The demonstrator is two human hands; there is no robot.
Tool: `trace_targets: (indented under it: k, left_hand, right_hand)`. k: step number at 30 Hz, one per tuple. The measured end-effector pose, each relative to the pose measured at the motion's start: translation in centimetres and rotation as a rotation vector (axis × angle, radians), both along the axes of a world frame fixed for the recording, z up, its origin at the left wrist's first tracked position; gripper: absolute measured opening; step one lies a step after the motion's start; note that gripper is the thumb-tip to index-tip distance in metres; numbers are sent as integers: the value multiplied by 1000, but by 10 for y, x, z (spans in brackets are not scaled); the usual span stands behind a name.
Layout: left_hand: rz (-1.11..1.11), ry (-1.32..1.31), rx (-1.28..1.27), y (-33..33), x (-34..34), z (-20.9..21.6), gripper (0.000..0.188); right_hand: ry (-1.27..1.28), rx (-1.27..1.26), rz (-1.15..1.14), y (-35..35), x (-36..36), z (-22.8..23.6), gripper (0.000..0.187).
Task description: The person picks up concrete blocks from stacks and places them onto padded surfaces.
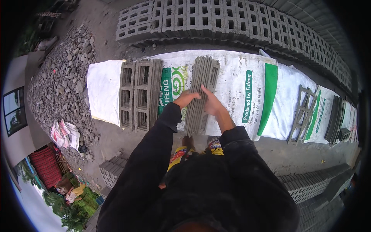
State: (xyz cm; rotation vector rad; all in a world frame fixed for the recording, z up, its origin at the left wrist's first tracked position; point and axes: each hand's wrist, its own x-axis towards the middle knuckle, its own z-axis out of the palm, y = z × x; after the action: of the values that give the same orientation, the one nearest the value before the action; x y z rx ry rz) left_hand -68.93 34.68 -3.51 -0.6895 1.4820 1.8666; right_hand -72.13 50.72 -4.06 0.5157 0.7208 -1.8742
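In the middle of the white sacking (232, 89), a bundle of thin grey frames (201, 73) with rectangular openings is pressed together, edges up. My left hand (187, 99) lies against the bundle's left side, its thumb across the top edges. On the opposite side my right hand (213, 103) grips it, thumb also near the top; the fingers of both hands are partly hidden. To the left, another group of the same frames (143, 85) lies on the sacking. A single frame (303, 112) rests farther right.
Rows of hollow concrete blocks (193, 19) stand along the far side. A gravel heap (63, 81) lies at the left, with a crumpled sack (65, 133) on its near edge. More blocks (309, 187) are stacked near right. Dark stacked pieces (335, 118) sit at the sacking's right end.
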Motion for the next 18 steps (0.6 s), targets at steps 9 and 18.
trace_targets:
  k: [9, 18]
  left_hand:
    - [-423, 203, -739, 37, 8, 6, 83]
    - [-305, 304, -668, 45, 18, 26, 77]
  right_hand:
    - [50, -45, 48, 27, 5, -22, 50]
    - [109, 102, 4, 35, 20, -16, 42]
